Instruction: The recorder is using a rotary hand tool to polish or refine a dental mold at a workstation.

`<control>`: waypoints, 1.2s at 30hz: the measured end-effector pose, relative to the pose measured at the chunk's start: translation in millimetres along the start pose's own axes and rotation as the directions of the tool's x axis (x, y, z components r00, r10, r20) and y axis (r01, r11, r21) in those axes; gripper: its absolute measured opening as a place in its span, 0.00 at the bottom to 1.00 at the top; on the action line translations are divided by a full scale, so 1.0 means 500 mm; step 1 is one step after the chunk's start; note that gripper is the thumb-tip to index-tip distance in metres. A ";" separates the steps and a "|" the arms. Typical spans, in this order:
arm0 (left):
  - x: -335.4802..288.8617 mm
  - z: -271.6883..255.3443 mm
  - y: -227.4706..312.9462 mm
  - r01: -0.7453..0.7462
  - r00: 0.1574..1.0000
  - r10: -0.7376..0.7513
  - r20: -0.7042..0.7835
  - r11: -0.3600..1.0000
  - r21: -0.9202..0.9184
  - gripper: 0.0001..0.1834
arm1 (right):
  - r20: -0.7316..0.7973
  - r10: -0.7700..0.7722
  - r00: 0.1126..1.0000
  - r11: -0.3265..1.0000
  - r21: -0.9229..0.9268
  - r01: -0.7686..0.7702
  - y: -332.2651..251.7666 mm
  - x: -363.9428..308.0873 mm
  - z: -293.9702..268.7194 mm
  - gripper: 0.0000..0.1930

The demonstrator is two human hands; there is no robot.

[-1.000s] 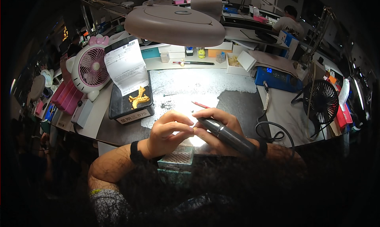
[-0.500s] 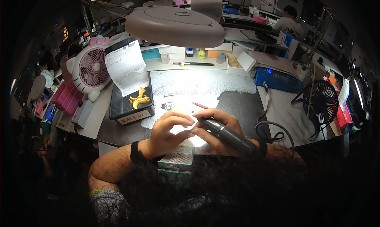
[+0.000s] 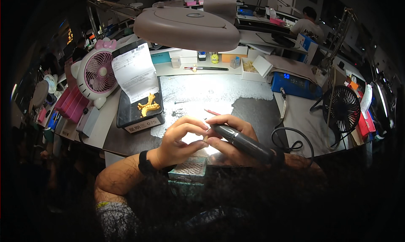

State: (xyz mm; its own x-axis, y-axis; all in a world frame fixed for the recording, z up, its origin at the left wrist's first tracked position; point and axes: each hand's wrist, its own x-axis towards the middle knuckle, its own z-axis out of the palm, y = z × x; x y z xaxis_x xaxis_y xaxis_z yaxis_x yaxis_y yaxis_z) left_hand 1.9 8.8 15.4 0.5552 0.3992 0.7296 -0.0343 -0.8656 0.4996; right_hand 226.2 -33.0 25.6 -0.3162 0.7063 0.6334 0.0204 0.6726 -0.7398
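Observation:
My right hand [image 3: 244, 126] grips a dark grey rotary handpiece [image 3: 249, 146], its thick end toward my right wrist and its nose toward my left fingertips. Close against it, my left hand [image 3: 177, 141] is curled, thumb and fingers meeting in a pinch. Something small and pale seems to sit between the fingertips of both hands, too small to name. Just beyond the fingers a red pencil [image 3: 211, 111] lies on the brightly lit mat [image 3: 253, 109]. To the left, yellow dental models [image 3: 149, 107] rest in a black tray [image 3: 124, 119] with a paper slip [image 3: 136, 77] standing in it.
A large lamp head [image 3: 187, 29] hangs over the bench. At right stand a blue control unit [image 3: 297, 86] with a looping cable [image 3: 295, 147] and a black fan [image 3: 342, 109]. A pink-and-white fan [image 3: 99, 73] is at left. Below my hands is a perforated box [image 3: 190, 166].
My right hand and the handpiece have shifted very slightly, and the fingertips of both hands sit a little differently around the small piece. Everything else stays put.

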 end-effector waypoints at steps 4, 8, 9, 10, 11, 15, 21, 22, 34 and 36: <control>0.001 0.004 -0.003 0.008 0.999 -0.008 -0.041 1.000 -0.004 0.18 | 0.006 -0.008 1.000 1.000 0.025 0.008 0.013 -0.003 0.000 0.20; -0.006 -0.001 -0.005 0.006 0.999 -0.005 -0.037 1.000 0.013 0.18 | 0.028 0.017 0.999 1.000 0.015 -0.018 0.011 -0.001 0.002 0.20; -0.006 -0.001 -0.005 0.007 0.999 -0.006 -0.042 1.000 0.017 0.17 | 0.023 0.039 0.999 0.999 0.028 -0.039 0.015 -0.004 0.003 0.20; -0.005 0.000 -0.005 0.008 0.999 -0.007 -0.047 1.000 0.021 0.17 | 0.019 0.060 0.998 0.997 0.041 -0.061 0.017 -0.005 0.003 0.19; -0.005 0.000 -0.005 0.008 0.999 -0.007 -0.048 1.000 0.022 0.17 | 0.020 0.060 0.998 0.997 0.041 -0.060 0.015 -0.005 0.003 0.19; -0.004 0.002 -0.005 -0.001 0.998 0.002 -0.059 1.000 0.007 0.17 | 0.036 0.113 0.993 0.993 0.043 -0.114 0.001 0.003 -0.002 0.18; -0.006 0.000 -0.005 0.019 0.998 -0.020 -0.053 1.000 -0.024 0.17 | 0.051 0.122 0.991 0.988 0.084 -0.126 0.004 0.003 -0.003 0.18; -0.006 0.000 -0.005 0.019 0.998 -0.021 -0.052 0.999 -0.030 0.17 | 0.058 0.107 0.993 0.989 0.096 -0.112 0.006 0.003 -0.003 0.18; -0.006 0.000 -0.002 0.020 0.999 -0.021 -0.038 0.999 -0.044 0.17 | 0.027 0.111 0.993 0.993 0.038 -0.112 -0.007 0.004 0.002 0.17; -0.005 -0.001 0.001 0.018 0.999 -0.019 -0.042 1.000 -0.021 0.17 | 0.024 0.104 0.994 0.994 0.020 -0.105 -0.008 0.005 0.003 0.17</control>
State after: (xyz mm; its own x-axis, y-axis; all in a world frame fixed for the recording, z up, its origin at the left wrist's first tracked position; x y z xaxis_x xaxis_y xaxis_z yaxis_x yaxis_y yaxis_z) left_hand 0.2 7.7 14.0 0.5203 0.4280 0.7390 -0.0415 -0.8517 0.5225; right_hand 224.0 -34.1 30.1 -0.3351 0.7670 0.5471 0.0349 0.5904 -0.8064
